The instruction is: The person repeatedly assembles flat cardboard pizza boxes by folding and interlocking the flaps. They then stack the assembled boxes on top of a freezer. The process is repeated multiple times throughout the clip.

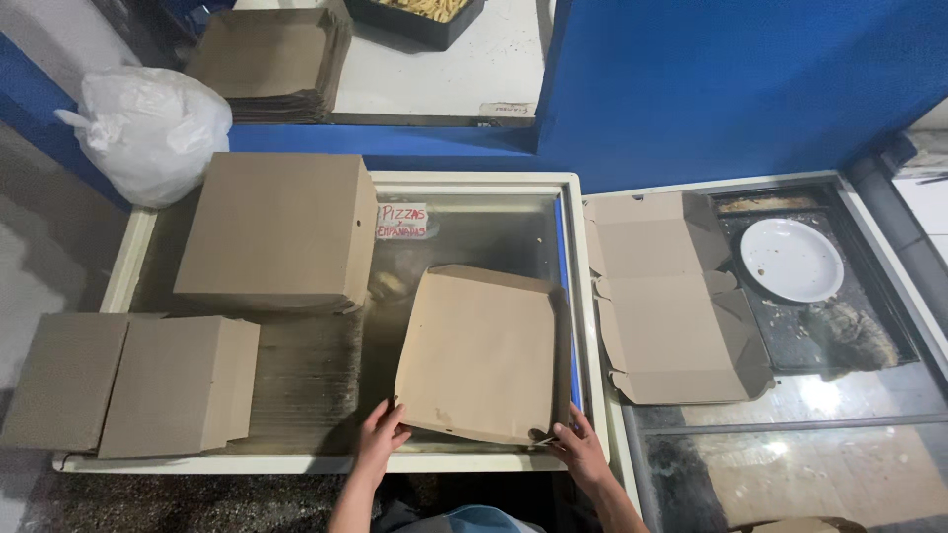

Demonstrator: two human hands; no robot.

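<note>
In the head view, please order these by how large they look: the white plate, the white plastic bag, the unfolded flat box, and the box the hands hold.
1. Unfolded flat box, largest.
2. Box in the hands, held by left hand and right hand; it is nearer the camera, so the gap to first is unsure.
3. White plastic bag.
4. White plate, smallest.

Black tray [420, 22] (top edge) cut off; white bag's [148, 128] contents hidden.

A deep blue wall [731, 89] runs across the back; a white counter [444, 69] sits behind it at the upper middle; below stands a white-rimmed chest freezer [474, 181] with a sliding glass lid; to the right lies a second glass-topped case [820, 444]; grey floor [39, 257] shows at left.
</note>
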